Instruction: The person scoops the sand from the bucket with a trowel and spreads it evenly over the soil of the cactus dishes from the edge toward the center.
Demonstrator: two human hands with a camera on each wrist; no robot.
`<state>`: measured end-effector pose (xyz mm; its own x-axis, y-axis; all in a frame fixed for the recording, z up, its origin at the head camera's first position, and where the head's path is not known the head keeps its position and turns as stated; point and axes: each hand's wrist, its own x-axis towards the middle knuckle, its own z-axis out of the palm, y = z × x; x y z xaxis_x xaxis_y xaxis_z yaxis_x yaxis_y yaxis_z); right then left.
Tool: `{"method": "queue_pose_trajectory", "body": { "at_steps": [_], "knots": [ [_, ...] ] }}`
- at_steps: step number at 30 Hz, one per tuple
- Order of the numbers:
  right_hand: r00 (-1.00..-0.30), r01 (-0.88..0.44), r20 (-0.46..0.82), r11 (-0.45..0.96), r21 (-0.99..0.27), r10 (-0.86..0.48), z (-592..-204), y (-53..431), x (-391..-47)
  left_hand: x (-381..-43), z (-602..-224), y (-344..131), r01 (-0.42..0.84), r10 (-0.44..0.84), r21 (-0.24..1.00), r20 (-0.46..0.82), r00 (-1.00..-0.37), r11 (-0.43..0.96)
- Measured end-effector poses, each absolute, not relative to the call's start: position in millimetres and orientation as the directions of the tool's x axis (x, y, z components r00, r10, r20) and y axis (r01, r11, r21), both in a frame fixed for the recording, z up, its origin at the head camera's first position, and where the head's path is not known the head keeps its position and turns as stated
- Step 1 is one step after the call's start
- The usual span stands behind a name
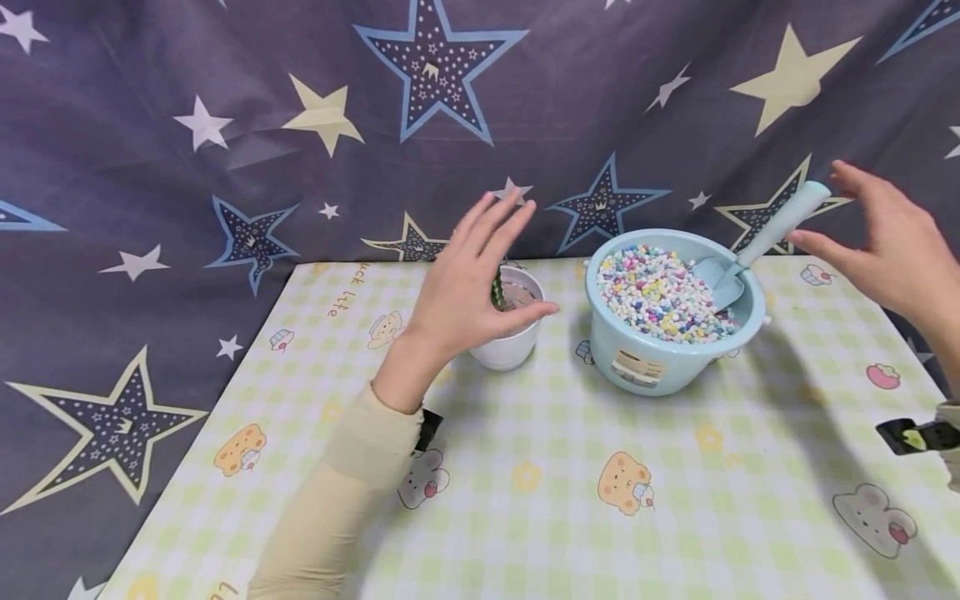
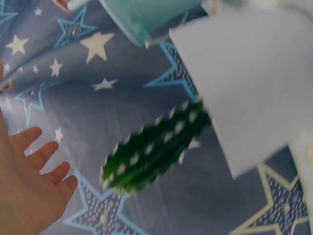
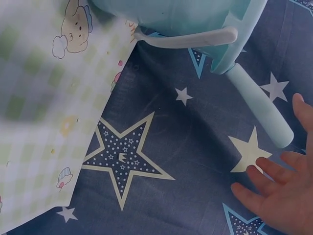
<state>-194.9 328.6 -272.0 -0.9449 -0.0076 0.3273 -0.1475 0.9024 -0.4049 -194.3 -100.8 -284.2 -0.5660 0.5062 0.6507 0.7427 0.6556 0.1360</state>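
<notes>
My left hand (image 1: 468, 279), fingers spread, hovers in front of a white pot (image 1: 504, 354) and hides part of it. In the left wrist view a green cactus (image 2: 151, 149) with pale spine tufts grows from the pot (image 2: 249, 88). Close to the scoop's handle (image 1: 787, 218) my right hand (image 1: 896, 233) is spread, its thumb toward the grip. The light blue scoop rests blade-down among colourful pellets (image 1: 652, 292) in a light blue bucket (image 1: 637, 342). In the right wrist view a gap separates the fingers from the handle (image 3: 261, 107).
A green-and-white checked tablecloth (image 1: 525, 533) with cartoon prints covers the table. Behind its back edge hangs a dark curtain (image 1: 225, 75) with stars. The bucket's pale carrying handle (image 3: 186, 40) lies against its side in the right wrist view.
</notes>
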Motion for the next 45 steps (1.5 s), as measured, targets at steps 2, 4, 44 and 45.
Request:
{"method": "queue_pose_trajectory", "body": {
  "at_steps": [2,4,44,45],
  "knots": [
    [-0.942,-0.155,0.334,0.896,-0.416,-0.008,-272,328,-195,-193,-289,-94,0.743,0.506,0.169,0.635,-0.584,0.647],
    [-0.941,-0.16,0.339,0.892,-0.422,-0.008,-273,327,-196,-192,-294,-87,0.733,0.503,0.204,0.607,-0.615,0.649],
    [-0.946,-0.136,0.285,0.608,-0.782,0.154,-272,319,-208,-198,-370,-3,0.415,0.314,0.749,0.286,-0.906,0.516],
    [-0.946,-0.158,0.285,0.546,-0.823,0.156,-271,318,-207,-198,-370,-3,0.409,0.312,0.752,0.28,-0.908,0.516]
  ]
}}
